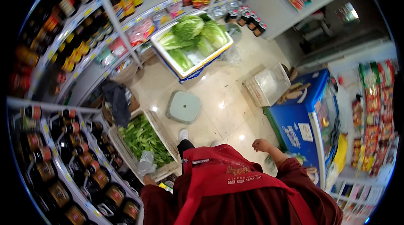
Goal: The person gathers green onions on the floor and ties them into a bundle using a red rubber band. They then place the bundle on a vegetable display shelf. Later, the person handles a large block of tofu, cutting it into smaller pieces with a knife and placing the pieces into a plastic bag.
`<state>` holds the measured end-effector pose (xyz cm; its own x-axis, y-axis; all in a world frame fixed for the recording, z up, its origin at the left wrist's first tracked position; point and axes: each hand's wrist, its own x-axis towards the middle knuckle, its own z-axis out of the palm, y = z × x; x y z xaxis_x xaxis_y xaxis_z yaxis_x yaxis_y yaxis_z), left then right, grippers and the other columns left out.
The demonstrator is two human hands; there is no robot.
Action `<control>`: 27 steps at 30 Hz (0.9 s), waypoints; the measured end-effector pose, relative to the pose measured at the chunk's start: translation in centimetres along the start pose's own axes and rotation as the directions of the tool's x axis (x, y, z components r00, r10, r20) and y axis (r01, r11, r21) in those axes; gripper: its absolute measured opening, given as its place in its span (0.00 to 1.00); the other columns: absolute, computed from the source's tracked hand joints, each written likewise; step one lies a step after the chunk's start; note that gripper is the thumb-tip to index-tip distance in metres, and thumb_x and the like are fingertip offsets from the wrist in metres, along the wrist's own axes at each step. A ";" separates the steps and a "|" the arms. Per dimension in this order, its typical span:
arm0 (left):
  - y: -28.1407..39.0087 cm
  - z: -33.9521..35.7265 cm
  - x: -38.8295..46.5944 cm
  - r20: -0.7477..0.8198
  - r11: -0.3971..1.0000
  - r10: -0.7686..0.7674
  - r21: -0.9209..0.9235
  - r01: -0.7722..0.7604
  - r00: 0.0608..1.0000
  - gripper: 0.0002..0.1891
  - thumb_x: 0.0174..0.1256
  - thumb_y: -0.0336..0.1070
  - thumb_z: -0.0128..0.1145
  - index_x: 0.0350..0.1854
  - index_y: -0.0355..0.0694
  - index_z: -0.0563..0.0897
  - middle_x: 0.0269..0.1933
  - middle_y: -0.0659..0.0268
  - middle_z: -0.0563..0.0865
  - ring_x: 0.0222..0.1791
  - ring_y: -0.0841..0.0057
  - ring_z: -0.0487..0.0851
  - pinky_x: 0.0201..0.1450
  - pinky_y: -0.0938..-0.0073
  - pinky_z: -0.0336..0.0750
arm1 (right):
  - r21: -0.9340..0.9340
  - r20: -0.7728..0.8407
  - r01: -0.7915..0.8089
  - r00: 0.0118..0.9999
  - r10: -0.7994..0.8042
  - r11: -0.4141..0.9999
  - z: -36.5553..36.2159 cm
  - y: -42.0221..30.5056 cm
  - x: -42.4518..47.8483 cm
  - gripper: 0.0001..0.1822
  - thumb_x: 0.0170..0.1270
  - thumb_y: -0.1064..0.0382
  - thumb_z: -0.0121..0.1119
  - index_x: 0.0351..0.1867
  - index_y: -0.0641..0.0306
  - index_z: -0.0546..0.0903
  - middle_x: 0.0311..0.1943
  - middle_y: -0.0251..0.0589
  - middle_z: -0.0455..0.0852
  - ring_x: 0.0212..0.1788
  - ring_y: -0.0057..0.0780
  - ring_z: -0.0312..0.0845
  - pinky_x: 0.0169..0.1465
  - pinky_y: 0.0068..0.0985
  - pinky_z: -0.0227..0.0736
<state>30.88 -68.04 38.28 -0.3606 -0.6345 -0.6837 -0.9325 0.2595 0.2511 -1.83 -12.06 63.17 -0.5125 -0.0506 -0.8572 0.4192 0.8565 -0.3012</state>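
My left hand point(147, 170) is at the near end of a white plastic crate point(159, 130) of leafy greens point(142, 138). Pale, translucent plastic covers most of that hand, and a piece of clear plastic bag point(147, 158) sticks out from it over the greens; the fingers are hard to make out. My right hand point(261, 145) hangs in the air beside a blue chest freezer point(295, 127), its fingers curled with nothing visible in them.
A grey-green plastic stool point(183, 106) stands on the tiled floor point(217, 98). Beyond it is a foam box point(186, 74) of Chinese cabbages point(189, 29). A white crate point(266, 84) sits by the freezer. Shelves of bottles point(58, 190) line the left; a dark bag point(116, 101) lies near.
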 end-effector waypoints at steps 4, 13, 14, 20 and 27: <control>4.3 -2.7 6.2 0.127 0.860 0.416 0.268 -0.435 0.901 0.13 0.57 0.41 0.50 0.36 0.35 0.76 0.32 0.57 0.77 0.31 0.63 0.75 0.32 0.64 0.70 | 0.237 -0.106 0.068 0.993 -0.044 0.969 3.3 1.5 -2.8 0.16 0.57 0.53 0.52 0.27 0.67 0.80 0.23 0.39 0.82 0.25 0.25 0.79 0.32 0.22 0.73; 34.5 -1.7 9.9 0.305 0.908 0.216 -0.413 -0.076 0.927 0.20 0.60 0.42 0.47 0.51 0.34 0.71 0.43 0.55 0.78 0.42 0.62 0.77 0.36 0.61 0.71 | 0.515 -0.186 -0.344 0.850 0.494 0.785 17.7 17.2 -13.8 0.22 0.54 0.48 0.49 0.15 0.63 0.81 0.15 0.38 0.81 0.18 0.26 0.77 0.31 0.24 0.74; 37.8 -0.7 9.5 0.253 0.913 0.208 -0.398 -0.094 0.945 0.18 0.57 0.42 0.50 0.48 0.39 0.71 0.40 0.59 0.76 0.38 0.65 0.75 0.31 0.64 0.69 | 0.588 -0.120 -0.394 0.821 0.558 0.706 20.6 20.1 -14.7 0.22 0.54 0.48 0.49 0.15 0.63 0.81 0.15 0.38 0.81 0.18 0.26 0.77 0.31 0.24 0.74; 53.0 11.3 -2.2 0.516 0.846 0.456 0.003 -0.534 0.725 0.08 0.58 0.37 0.44 0.38 0.42 0.70 0.34 0.61 0.76 0.33 0.62 0.77 0.24 0.65 0.70 | 0.959 0.072 -0.257 0.635 0.769 0.122 39.5 31.9 -20.3 0.16 0.51 0.57 0.51 0.15 0.67 0.79 0.14 0.41 0.79 0.14 0.29 0.74 0.22 0.27 0.71; 48.3 31.6 -30.3 0.872 0.378 0.349 0.204 -0.903 0.343 0.16 0.54 0.35 0.52 0.46 0.37 0.71 0.35 0.63 0.77 0.30 0.70 0.80 0.24 0.72 0.72 | 0.909 0.337 0.003 0.583 0.739 -0.416 51.9 34.6 -20.4 0.17 0.53 0.55 0.53 0.17 0.68 0.77 0.17 0.41 0.80 0.16 0.29 0.75 0.22 0.26 0.73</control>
<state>-2.69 -13.24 49.50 -0.4336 0.5077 -0.7444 -0.0231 0.8196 0.5725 61.96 -8.08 48.57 0.2633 0.4304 -0.8634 0.5054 -0.8239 -0.2566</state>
